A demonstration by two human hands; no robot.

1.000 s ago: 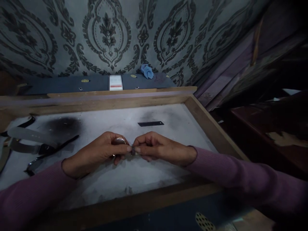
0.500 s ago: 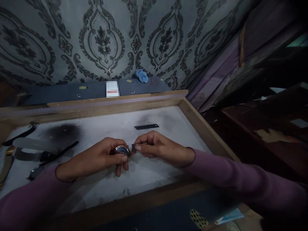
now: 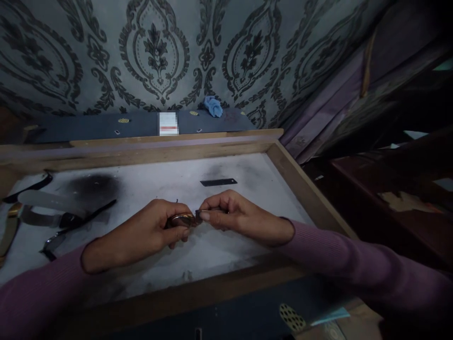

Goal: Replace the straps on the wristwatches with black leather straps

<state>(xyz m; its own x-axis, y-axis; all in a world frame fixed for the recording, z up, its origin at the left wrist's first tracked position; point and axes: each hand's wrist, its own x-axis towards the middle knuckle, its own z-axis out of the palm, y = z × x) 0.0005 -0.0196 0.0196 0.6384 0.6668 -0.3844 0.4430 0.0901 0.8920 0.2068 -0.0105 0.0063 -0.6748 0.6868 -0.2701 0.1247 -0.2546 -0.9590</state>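
Note:
Fingers and thumb of my left hand (image 3: 145, 226) are closed round a watch (image 3: 181, 220) with a round case and a gold-coloured rim, tilted so the case shows nearly edge-on. My right hand (image 3: 240, 218) pinches a small dark flat piece (image 3: 197, 215) at the watch's right side. Most of that piece is hidden by the fingers, so its kind is unclear. The two hands are close together above the white board. Beyond them on the board lies a dark snap-off blade (image 3: 219, 182).
On the board's left lie watches with black, grey and gold-coloured straps (image 3: 47, 215). A wooden frame (image 3: 297, 184) edges the white board (image 3: 170, 182). Behind it, a dark ledge carries a small white box (image 3: 168, 124) and a crumpled blue cloth (image 3: 213, 107).
The watch in my left hand has tilted, turning its face out of sight. My right hand keeps its pinch at the watch's side. The view has shifted slightly.

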